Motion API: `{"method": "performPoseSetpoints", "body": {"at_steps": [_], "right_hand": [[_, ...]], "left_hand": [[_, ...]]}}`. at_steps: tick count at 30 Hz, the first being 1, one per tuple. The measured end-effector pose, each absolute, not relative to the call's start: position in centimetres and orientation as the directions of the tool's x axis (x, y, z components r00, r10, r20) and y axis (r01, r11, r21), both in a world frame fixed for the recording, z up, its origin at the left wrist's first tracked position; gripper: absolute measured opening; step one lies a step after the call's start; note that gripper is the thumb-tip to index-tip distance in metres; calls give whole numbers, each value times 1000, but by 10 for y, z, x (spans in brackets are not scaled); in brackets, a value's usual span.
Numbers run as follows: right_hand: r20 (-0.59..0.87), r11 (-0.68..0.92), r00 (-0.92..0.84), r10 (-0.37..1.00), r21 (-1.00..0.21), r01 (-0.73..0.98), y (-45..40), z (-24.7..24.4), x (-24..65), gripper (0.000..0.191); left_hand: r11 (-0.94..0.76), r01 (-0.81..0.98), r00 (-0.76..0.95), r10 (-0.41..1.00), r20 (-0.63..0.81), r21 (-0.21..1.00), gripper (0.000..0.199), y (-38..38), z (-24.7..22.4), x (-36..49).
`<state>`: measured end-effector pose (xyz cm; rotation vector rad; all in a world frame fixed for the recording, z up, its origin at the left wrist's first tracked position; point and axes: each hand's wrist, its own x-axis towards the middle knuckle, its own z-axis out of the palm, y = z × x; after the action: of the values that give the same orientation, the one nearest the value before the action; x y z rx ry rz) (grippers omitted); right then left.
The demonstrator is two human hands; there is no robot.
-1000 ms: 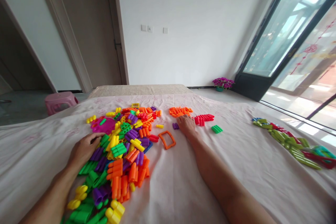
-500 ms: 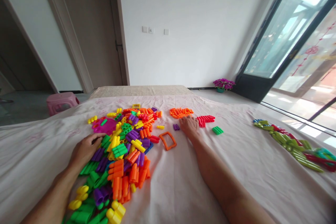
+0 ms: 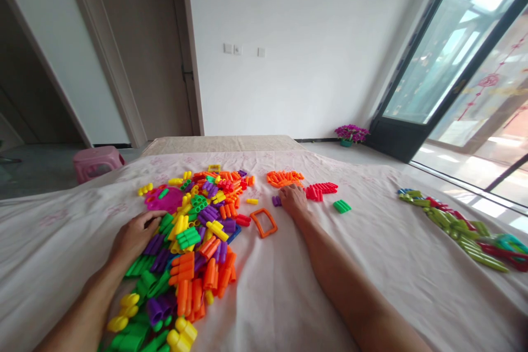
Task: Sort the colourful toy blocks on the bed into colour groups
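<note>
Beside the left edge of a heap of colourful plastic building blocks [image 3: 188,237], my left hand [image 3: 134,235] rests with its fingertips against the green blocks [image 3: 165,224]. A gap shows between its thumb and forefinger. My right hand [image 3: 293,199] lies palm down on the cloth, its fingers loosely apart. Just beyond its fingertips is a row of orange blocks [image 3: 284,178]. To its right lie red blocks [image 3: 322,190], and a small purple block [image 3: 276,201] touches or nearly touches its left side. The space under its palm is hidden.
An orange frame [image 3: 264,223] and a yellow block [image 3: 252,201] lie between the heap and my right arm. A green block [image 3: 342,207] sits farther right. Light-green and red pieces [image 3: 454,225] line the right side of the cloth [image 3: 371,264]. A pink stool [image 3: 98,163] stands left.
My right hand has shifted slightly left, now partly covering the purple block and showing more of the red blocks. My left hand stays in place.
</note>
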<state>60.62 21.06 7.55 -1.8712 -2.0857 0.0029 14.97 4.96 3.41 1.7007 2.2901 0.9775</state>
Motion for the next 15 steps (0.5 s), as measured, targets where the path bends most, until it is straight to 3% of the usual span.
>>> {"method": "performPoseSetpoints", "body": {"at_steps": [6,15], "right_hand": [[284,345,-272,919,-249,905,209,76,604,36],[284,389,-321,903,-228,893,207,76,604,39]], "left_hand": [[166,807,-353,905,237,567,41,49,36,151],[173,806,-357,905,231,566,41,48,40,154]]}}
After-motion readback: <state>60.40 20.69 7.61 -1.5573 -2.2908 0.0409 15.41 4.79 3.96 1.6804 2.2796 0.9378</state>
